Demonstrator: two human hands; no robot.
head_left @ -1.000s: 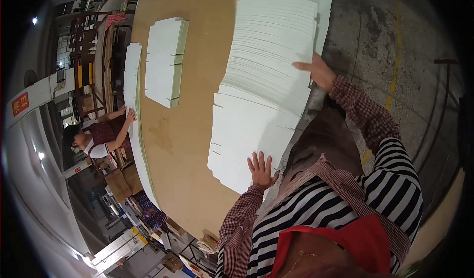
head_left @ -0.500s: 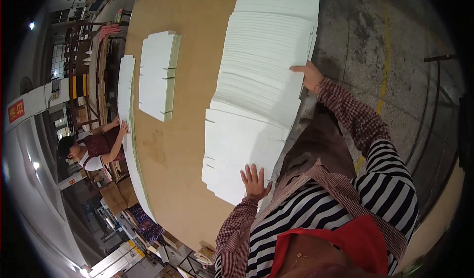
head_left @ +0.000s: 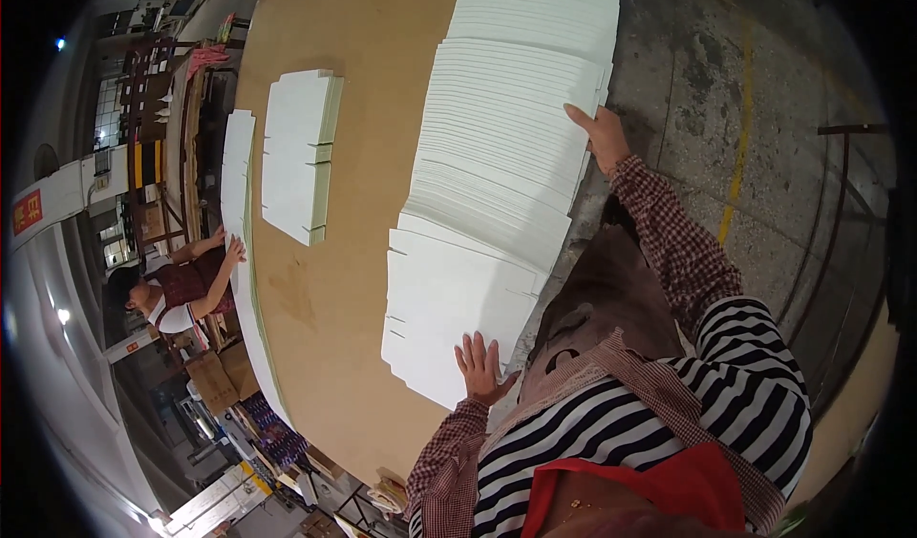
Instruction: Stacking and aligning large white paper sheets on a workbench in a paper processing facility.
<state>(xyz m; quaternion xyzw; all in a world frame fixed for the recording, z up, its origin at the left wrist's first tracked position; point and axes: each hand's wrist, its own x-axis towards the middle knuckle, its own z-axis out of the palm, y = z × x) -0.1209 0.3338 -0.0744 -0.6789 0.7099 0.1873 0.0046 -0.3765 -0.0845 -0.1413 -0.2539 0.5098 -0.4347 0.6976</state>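
My left hand [head_left: 483, 368] lies flat on the near end of a long stack of white slotted cardboard sheets [head_left: 439, 295], fingers spread. Farther along, the same stack is fanned into many overlapping layers [head_left: 516, 99]. At its right edge is my right hand [head_left: 605, 139], thumb stretched out over the layers and apart from the fingers. Those fingers rest by the edge, their tips partly hidden, and I see no sheet pinched between them and the thumb.
The stacks lie on a brown tabletop [head_left: 315, 347]. A smaller white stack [head_left: 294, 156] sits left of centre. Across the table a co-worker [head_left: 181, 285] has both hands on another long white stack [head_left: 239, 213]. Concrete floor [head_left: 707, 147] with a yellow line runs along the right.
My right hand has shifted slightly up along the fanned edge, and its thumb has lifted. The fanned layers look more evenly spread. My left hand stays flat on the near sheet.
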